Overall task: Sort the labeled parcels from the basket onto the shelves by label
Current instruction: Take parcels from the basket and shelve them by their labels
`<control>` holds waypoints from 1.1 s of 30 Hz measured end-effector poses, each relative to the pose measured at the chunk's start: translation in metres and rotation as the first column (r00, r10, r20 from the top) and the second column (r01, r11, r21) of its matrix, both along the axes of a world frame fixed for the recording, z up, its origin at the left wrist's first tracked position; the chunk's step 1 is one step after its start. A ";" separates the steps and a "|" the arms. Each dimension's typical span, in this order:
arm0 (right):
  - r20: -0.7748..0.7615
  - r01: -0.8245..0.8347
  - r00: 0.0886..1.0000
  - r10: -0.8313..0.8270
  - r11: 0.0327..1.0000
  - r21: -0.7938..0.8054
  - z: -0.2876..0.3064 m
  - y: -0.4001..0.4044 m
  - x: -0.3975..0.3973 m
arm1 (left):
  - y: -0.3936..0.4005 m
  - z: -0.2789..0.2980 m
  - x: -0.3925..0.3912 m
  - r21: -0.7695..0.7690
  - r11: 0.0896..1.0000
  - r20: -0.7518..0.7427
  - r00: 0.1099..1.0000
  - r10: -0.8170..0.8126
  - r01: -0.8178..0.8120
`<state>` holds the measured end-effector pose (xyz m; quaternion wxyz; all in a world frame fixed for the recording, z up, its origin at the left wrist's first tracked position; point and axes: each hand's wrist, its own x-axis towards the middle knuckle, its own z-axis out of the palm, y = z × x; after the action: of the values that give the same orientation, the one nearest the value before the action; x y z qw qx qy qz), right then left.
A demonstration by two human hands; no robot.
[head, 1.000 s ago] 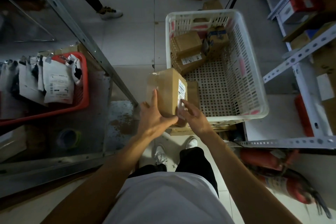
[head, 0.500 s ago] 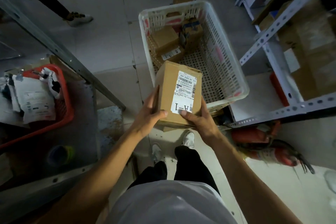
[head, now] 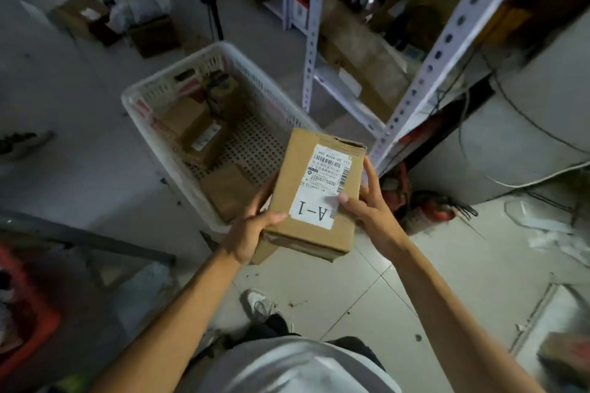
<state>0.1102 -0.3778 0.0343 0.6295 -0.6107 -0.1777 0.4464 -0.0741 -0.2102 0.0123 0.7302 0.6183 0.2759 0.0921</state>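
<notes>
I hold a brown cardboard parcel (head: 314,210) in both hands, its white label reading "A-1" facing up. My left hand (head: 252,233) grips its near left corner, thumb on top. My right hand (head: 367,204) clasps its right side, thumb on the label. Behind it on the floor stands the white plastic basket (head: 220,56), with several more brown parcels (head: 198,131) inside. A white metal shelf rack (head: 424,73) rises at the right, cardboard boxes on its levels.
A red fire extinguisher (head: 427,210) lies on the floor at the rack's foot. A red crate (head: 28,322) sits at the far left under a grey metal frame (head: 83,238). Boxes and bags (head: 134,19) clutter the floor behind the basket. Another person's shoe (head: 22,142) shows at the left edge.
The parcel has come up out of the basket and turned label-up, then swung to the right. My view has turned right towards the white rack.
</notes>
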 end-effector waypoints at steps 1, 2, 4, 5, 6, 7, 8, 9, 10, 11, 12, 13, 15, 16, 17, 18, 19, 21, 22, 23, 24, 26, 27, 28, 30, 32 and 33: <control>0.004 0.039 0.999 -0.039 0.999 0.010 0.005 -0.016 0.008 | -0.011 0.004 0.011 -0.018 1.000 0.021 1.000 -0.007 0.008; 0.014 0.075 0.997 -0.075 0.997 0.016 0.009 -0.033 0.016 | -0.022 0.008 0.024 -0.026 0.999 0.041 0.999 -0.035 0.036; 0.030 0.152 0.988 -0.153 0.988 0.023 0.016 -0.070 0.030 | -0.047 0.018 0.049 -0.023 0.989 0.075 0.987 -0.143 0.145; 0.027 0.207 0.978 -0.208 0.978 0.034 0.019 -0.090 0.037 | -0.061 0.024 0.061 -0.025 0.978 0.091 0.974 -0.206 0.209; 0.016 0.272 0.962 -0.273 0.961 0.049 0.023 -0.114 0.046 | -0.077 0.029 0.076 -0.030 0.961 0.107 0.957 -0.271 0.276; 0.000 0.317 0.948 -0.318 0.946 0.058 0.026 -0.131 0.051 | -0.090 0.033 0.085 -0.033 0.945 0.118 0.941 -0.318 0.324; -0.011 0.358 0.933 -0.359 0.931 0.063 0.028 -0.149 0.056 | -0.102 0.036 0.095 -0.021 0.929 0.120 0.923 -0.365 0.370; -0.016 0.409 0.912 -0.409 0.910 0.067 0.031 -0.170 0.061 | -0.117 0.040 0.107 -0.008 0.906 0.125 0.899 -0.419 0.423; -0.028 0.469 0.883 -0.469 0.880 0.076 0.033 -0.190 0.064 | -0.133 0.044 0.119 -0.003 0.881 0.117 0.876 -0.469 0.472; -0.043 0.539 0.842 -0.537 0.838 0.088 0.035 -0.210 0.067 | -0.150 0.048 0.131 -0.002 0.856 0.105 0.852 -0.514 0.517; -0.051 0.608 0.794 -0.606 0.788 0.100 0.037 -0.229 0.070 | -0.166 0.052 0.146 0.005 0.830 0.099 0.825 -0.556 0.558; -0.050 0.666 0.746 -0.665 0.738 0.108 0.039 -0.247 0.073 | -0.183 0.055 0.161 0.019 0.809 0.100 0.804 -0.586 0.588; -0.021 0.759 0.646 -0.763 0.640 0.117 0.045 -0.282 0.077 | -0.218 0.062 0.190 0.077 0.799 0.087 0.794 -0.601 0.596; -0.005 0.805 0.585 -0.811 0.581 0.122 0.048 -0.299 0.079 | -0.237 0.066 0.203 0.101 0.801 0.074 0.799 -0.597 0.590; 0.007 0.849 0.515 -0.857 0.512 0.130 0.050 -0.316 0.080 | -0.257 0.068 0.212 0.106 0.802 0.077 0.800 -0.596 0.587; 0.016 0.888 0.441 -0.897 0.439 0.138 0.051 -0.332 0.081 | -0.278 0.069 0.218 0.105 0.802 0.086 0.798 -0.596 0.588; 0.024 0.919 0.366 -0.930 0.366 0.146 0.052 -0.346 0.082 | -0.299 0.068 0.221 0.107 0.805 0.087 0.801 -0.592 0.583; 0.024 0.962 0.222 -0.975 0.223 0.161 0.052 -0.368 0.082 | -0.342 0.065 0.222 0.079 0.807 0.084 0.803 -0.590 0.585; 0.012 0.974 0.152 -0.988 0.152 0.168 0.053 -0.375 0.080 | -0.363 0.064 0.222 0.039 0.802 0.097 0.797 -0.596 0.595; -0.008 0.981 0.086 -0.996 0.083 0.177 0.053 -0.380 0.078 | -0.381 0.064 0.221 0.001 0.792 0.106 0.787 -0.608 0.611; -0.035 0.982 0.024 -0.999 0.017 0.188 0.053 -0.384 0.076 | -0.396 0.065 0.222 -0.025 0.780 0.109 0.777 -0.620 0.626; -0.088 0.974 -0.076 -0.993 -0.093 0.208 0.052 -0.392 0.072 | -0.414 0.069 0.232 -0.060 0.770 0.141 0.769 -0.624 0.635; -0.104 0.969 -0.107 -0.989 -0.127 0.212 0.052 -0.397 0.069 | -0.417 0.072 0.240 -0.073 0.765 0.176 0.763 -0.622 0.640; -0.110 0.966 -0.126 -0.986 -0.147 0.211 0.052 -0.402 0.066 | -0.418 0.075 0.251 -0.083 0.755 0.212 0.752 -0.625 0.651; -0.071 0.970 -0.131 -0.989 -0.143 0.197 0.054 -0.416 0.061 | -0.417 0.079 0.277 -0.080 0.717 0.268 0.708 -0.653 0.692; 0.004 0.980 -0.078 -0.997 -0.076 0.187 0.057 -0.430 0.059 | -0.418 0.083 0.305 -0.067 0.655 0.301 0.641 -0.706 0.752; 0.055 0.984 -0.033 -0.998 -0.022 0.177 0.060 -0.437 0.060 | -0.420 0.084 0.320 -0.060 0.615 0.307 0.600 -0.738 0.786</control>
<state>0.1705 -0.8151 0.0944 0.7666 -0.5613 0.2416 -0.1974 0.2455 -0.6302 0.0965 0.7827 0.5871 -0.1035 -0.1786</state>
